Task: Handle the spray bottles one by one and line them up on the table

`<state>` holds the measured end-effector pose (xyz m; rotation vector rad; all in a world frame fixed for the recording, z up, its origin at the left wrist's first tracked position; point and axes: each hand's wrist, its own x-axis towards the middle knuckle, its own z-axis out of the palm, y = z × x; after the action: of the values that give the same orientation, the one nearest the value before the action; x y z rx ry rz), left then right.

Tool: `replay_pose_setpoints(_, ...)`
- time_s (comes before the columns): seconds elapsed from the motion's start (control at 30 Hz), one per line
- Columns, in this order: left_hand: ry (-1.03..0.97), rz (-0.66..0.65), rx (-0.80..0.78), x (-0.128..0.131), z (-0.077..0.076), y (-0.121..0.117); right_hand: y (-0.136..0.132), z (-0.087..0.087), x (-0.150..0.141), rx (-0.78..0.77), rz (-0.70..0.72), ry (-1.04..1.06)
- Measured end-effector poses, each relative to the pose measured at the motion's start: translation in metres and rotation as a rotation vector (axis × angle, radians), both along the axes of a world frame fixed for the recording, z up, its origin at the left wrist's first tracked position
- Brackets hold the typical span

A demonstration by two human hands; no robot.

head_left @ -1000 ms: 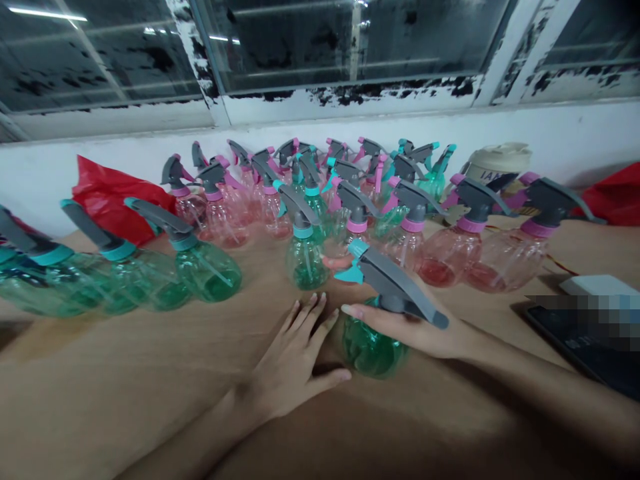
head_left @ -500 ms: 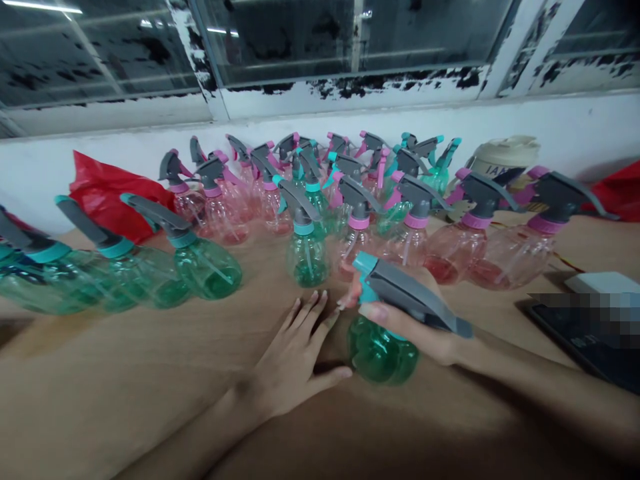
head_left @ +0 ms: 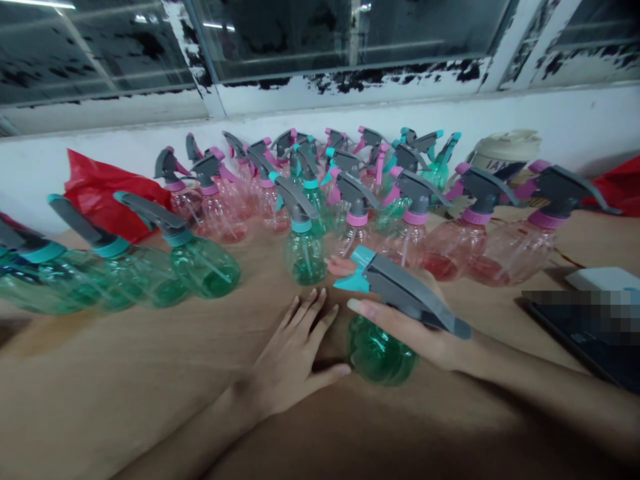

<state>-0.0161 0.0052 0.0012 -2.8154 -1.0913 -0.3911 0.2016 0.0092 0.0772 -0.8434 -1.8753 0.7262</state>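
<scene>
A green spray bottle [head_left: 383, 350] with a grey head and turquoise nozzle and trigger stands just right of centre on the wooden table [head_left: 165, 380]. My right hand [head_left: 430, 340] is wrapped round its neck below the spray head, with the thumb on the near side. The fingertips reach out past the far side, and the turquoise trigger stands out from the head. Flat on the tabletop, a little left of the bottle, lies my left hand [head_left: 290, 367] with its fingers stretched out and nothing in it.
Several green spray bottles [head_left: 205, 267] stand at the left, and several pink ones [head_left: 453, 253] at the right and back. A red plastic bag [head_left: 115, 193] lies behind the left row. A lidded tub [head_left: 505, 150], a phone [head_left: 575, 340] and a white box [head_left: 607, 280] are at the right.
The fingers of my right hand have loosened from the trigger, which now sticks out farther from the spray head. My left hand has stayed in place.
</scene>
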Motion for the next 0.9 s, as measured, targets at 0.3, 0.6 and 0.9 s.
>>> replay_pose_setpoints(0.3,0.018,0.005,-0.009,0.0011,0.0033,0.0014,-0.0001,-0.002,0.0013,0.023,0.0,-0.007)
replay_pose_setpoints(0.6,0.012,0.008,-0.027,0.0008,0.0058,0.0002,0.0011,-0.0002,0.0017,-0.025,0.051,0.017)
replay_pose_setpoints(0.9,0.005,0.0,-0.014,0.0003,0.003,0.0007,0.0004,0.0014,0.0013,-0.069,0.091,0.091)
